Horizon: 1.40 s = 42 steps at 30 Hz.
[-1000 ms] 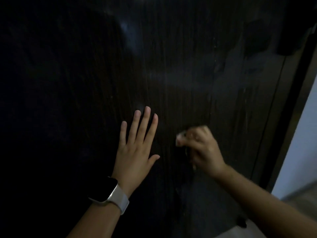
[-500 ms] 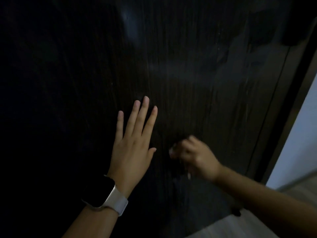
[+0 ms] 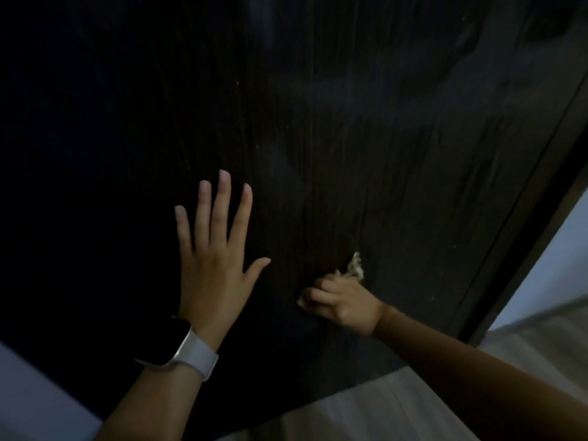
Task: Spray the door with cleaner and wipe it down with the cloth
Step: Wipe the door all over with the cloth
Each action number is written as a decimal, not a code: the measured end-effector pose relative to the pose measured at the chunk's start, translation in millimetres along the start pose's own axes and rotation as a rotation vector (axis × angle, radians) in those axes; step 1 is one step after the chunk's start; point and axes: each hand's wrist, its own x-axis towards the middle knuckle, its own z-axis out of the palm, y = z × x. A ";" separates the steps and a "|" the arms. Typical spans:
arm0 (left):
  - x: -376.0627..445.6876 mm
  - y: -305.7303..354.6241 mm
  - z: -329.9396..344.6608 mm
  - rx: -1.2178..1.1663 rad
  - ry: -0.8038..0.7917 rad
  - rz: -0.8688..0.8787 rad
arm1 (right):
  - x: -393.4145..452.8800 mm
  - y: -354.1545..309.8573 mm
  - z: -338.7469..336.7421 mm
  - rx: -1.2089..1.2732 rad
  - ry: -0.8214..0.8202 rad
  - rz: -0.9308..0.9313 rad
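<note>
A dark wood-grain door (image 3: 366, 138) fills most of the view, with faint wet streaks on its right half. My left hand (image 3: 216, 249) lies flat against the door, fingers straight and spread, a white-strapped watch on the wrist. Low on the door, my right hand (image 3: 343, 302) has its fingers curled round a pale cloth (image 3: 354, 268), pressing it to the surface. Only a frayed tip of the cloth shows above the knuckles. No spray bottle is in view.
The dark door frame (image 3: 521, 249) runs down the right side, with a pale wall (image 3: 553, 256) beyond it. Light floor (image 3: 397, 405) shows below the door's bottom edge, and a pale patch at the lower left corner.
My right hand has slid down the door with the cloth. The view has tilted down, so the door's bottom edge and the floor show. My left hand stays flat on the door.
</note>
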 end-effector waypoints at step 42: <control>-97.9 6.3 21.7 -0.675 -0.141 -0.162 | 12.2 -84.1 -41.8 0.475 0.059 0.825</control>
